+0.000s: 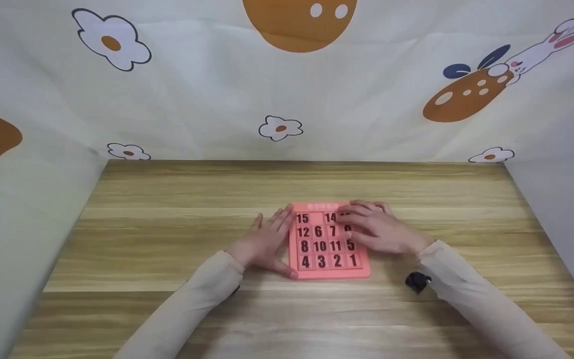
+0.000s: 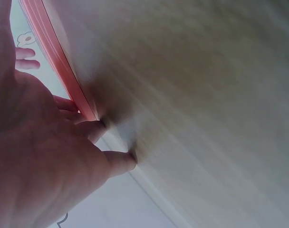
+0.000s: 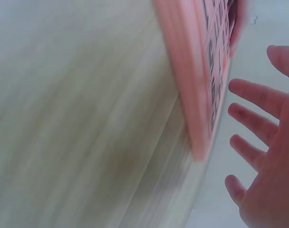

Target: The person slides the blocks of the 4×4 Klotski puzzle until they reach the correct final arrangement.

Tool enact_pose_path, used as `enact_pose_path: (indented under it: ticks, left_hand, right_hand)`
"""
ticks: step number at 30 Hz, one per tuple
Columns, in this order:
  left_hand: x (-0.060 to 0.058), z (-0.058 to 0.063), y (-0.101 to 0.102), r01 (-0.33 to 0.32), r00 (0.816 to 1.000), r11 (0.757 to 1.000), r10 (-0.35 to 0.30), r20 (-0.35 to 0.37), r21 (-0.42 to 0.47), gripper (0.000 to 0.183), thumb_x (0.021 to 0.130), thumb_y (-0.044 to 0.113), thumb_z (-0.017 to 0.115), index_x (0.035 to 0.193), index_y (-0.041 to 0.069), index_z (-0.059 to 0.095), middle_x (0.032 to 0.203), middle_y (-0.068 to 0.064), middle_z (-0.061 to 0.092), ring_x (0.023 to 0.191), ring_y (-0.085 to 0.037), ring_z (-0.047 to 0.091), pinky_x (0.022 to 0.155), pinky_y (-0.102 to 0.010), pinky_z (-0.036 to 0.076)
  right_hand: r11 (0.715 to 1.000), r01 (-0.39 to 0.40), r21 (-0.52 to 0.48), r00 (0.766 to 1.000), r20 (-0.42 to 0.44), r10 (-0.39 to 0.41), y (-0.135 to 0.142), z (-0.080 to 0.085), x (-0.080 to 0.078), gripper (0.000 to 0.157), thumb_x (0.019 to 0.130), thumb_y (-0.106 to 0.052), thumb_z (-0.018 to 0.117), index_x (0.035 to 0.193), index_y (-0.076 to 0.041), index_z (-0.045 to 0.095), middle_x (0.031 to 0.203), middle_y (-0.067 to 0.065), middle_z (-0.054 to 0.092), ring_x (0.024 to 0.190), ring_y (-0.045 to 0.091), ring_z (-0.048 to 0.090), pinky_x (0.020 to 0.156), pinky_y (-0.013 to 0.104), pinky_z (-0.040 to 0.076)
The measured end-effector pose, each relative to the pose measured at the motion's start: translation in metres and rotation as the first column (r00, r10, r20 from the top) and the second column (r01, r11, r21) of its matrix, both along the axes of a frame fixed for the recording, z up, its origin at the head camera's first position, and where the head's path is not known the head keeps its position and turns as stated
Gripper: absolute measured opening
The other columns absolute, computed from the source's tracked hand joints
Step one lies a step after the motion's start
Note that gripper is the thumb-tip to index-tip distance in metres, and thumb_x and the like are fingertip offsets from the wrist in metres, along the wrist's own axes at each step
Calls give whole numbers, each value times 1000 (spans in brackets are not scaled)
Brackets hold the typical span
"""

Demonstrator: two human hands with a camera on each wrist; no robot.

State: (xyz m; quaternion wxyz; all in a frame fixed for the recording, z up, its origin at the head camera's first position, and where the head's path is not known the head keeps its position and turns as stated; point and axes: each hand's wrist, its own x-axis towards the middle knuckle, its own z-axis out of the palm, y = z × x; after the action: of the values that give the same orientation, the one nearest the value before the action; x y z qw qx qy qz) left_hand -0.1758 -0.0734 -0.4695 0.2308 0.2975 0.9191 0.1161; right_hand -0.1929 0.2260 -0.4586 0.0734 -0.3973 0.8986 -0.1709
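A pink sliding number puzzle (image 1: pixel 332 274) lies flat on the wooden table, with black numbers on its square tiles. Its top row shows 15, a bare slot and 14; fingers partly cover the tile at the right end. Along the puzzle's left side rests my left hand (image 1: pixel 264 243), fingers extended toward the upper corner and thumb at the lower one. My right hand (image 1: pixel 379 227) reaches in from the right, its spread fingers over the upper right tiles. In the right wrist view those fingers (image 3: pixel 256 92) look nearly straight, beside the puzzle's face.
Wood-grain table (image 1: pixel 167 199) surrounds the puzzle. Pale cloth (image 1: pixel 207 89) printed with flowers, orange shapes and a rabbit hangs behind it and at the sides. A small black object (image 1: pixel 418 282) shows by the right sleeve.
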Motion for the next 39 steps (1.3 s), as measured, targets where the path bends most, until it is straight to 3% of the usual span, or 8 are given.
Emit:
enact_pose_path:
  ticks: [6, 14, 21, 25, 30, 39]
  left_hand:
    - [1, 1, 0, -3, 1000, 1000, 3, -3, -2, 137, 63, 72, 73, 154, 3, -2, 159, -11, -14, 146, -25, -5, 113, -55, 0]
    - [1, 3, -1, 6, 1000, 1000, -6, -7, -17, 136, 64, 72, 72, 154, 3, -3, 159, -11, -14, 146, -26, -7, 113, -55, 0]
    - [0, 1, -1, -2, 1000, 1000, 1, -8, -18, 136, 64, 72, 72, 154, 4, -3, 159, -10, -14, 146, -25, -6, 113, -55, 0]
    - [0, -1, 0, -1, 1000, 1000, 1, 4, -13, 137, 63, 73, 72, 154, 4, -3, 159, -10, -14, 145, -25, -6, 113, -55, -1]
    - [2, -1, 0, -1, 1000, 1000, 1, 1, 8, 136, 64, 71, 74, 154, 3, -2, 159, -10, -14, 146, -26, -6, 113, -56, -1]
    - [1, 1, -1, 4, 1000, 1000, -4, 2, 1, 136, 64, 72, 72, 154, 3, -4, 159, -10, -15, 145, -26, -7, 113, -56, -2]
  right_hand:
    - [1000, 3, 22, 1000, 8, -3, 0, -4, 0, 46, 99, -37, 51, 138, -14, 54, 147, 8, 45, 137, 35, 31, 104, 59, 23]
    - [998, -44, 46, 998, 39, 42, -27, -7, -3, 49, 99, -39, 48, 142, -14, 49, 149, 8, 41, 139, 31, 29, 105, 56, 24]
    - [999, -38, 36, 999, 40, 37, -39, -6, -2, 49, 99, -39, 47, 140, -12, 50, 148, 9, 42, 139, 31, 29, 106, 57, 23]
    - [1000, -23, -2, 998, 67, 23, -32, -2, -1, 52, 100, -39, 46, 144, -11, 45, 152, 10, 37, 140, 35, 26, 109, 61, 17]
    - [988, 76, -134, 994, 89, -65, -15, 4, -5, 50, 99, -30, 54, 143, -8, 46, 149, 13, 40, 139, 36, 28, 109, 64, 12]
    - [988, 108, -112, 993, 68, -101, 20, -14, -3, 46, 97, -28, 57, 138, -7, 52, 144, 13, 47, 136, 38, 33, 108, 64, 16]
